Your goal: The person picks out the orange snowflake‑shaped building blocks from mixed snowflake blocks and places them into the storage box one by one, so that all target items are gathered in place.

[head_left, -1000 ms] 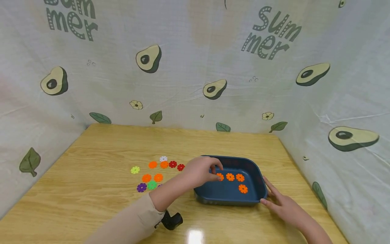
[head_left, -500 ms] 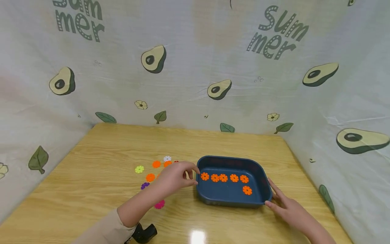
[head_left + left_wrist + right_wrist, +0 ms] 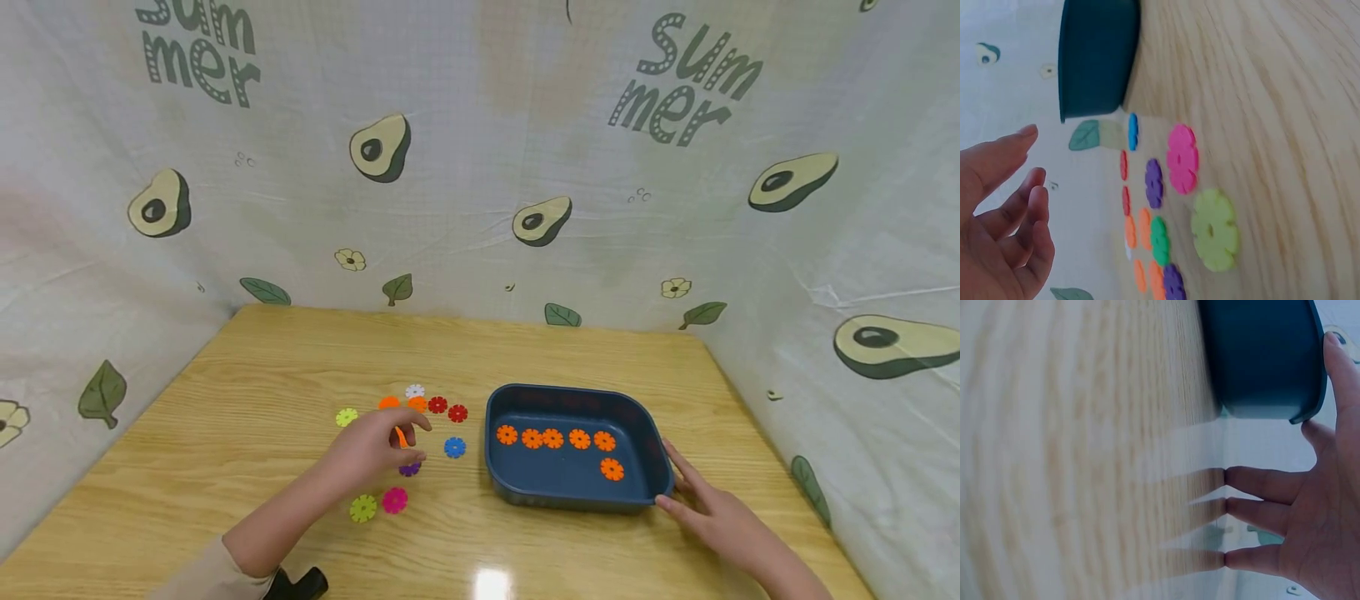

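My left hand hovers over a loose group of notched plastic discs on the table, thumb and fingers apart and holding nothing. Beneath and around it lie an orange disc, a purple disc, a blue disc, a magenta disc and a lime disc. The left wrist view also shows a green disc. Several orange discs lie flat inside a dark blue tray. My right hand touches the tray's right end with thumb and index finger; its other fingertips rest on the table.
Two red discs, a white disc and a yellow-green disc lie at the far side of the group. A white cloth printed with avocados hangs behind and beside the table. Something black sits at the left sleeve.
My left hand has moved left from over the tray to the loose discs, and more orange discs show in the tray than a second ago. The right hand stays at the tray's end.
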A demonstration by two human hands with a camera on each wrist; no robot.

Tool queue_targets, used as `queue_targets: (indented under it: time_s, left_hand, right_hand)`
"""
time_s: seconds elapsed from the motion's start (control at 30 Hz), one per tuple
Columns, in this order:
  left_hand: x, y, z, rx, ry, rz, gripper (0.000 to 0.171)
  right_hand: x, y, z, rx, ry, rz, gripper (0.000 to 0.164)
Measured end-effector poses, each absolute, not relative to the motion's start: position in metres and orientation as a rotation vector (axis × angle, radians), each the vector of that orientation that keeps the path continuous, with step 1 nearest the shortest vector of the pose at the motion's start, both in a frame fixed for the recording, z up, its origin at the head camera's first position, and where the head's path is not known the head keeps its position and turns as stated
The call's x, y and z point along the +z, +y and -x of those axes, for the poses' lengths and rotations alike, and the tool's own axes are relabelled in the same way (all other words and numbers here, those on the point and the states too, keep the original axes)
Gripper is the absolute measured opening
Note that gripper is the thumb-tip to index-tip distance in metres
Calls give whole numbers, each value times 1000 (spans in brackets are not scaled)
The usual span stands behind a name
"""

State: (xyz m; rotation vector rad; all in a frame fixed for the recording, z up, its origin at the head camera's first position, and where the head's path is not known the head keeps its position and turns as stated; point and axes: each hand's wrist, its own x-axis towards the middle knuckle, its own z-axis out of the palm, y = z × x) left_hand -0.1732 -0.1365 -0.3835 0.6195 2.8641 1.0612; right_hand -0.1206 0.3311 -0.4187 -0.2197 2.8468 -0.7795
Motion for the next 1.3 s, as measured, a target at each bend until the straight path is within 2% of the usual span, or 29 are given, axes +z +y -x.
queue_targets:
  time_s: [0.47,0.87,1.3]
  left_hand:
    - [-412,-177,187,1063,2839,-453,34]
    - [-429,-200,204,1025,2860,-357,28]
    - [-436,-206,214,949,2881,-383,24]
  right_hand:
    - [-419,332,121,-794,2858,237,82]
    - [-421,331,120,-819,2895,265,84]
    - [-420,332,120,-795,2867,245,86]
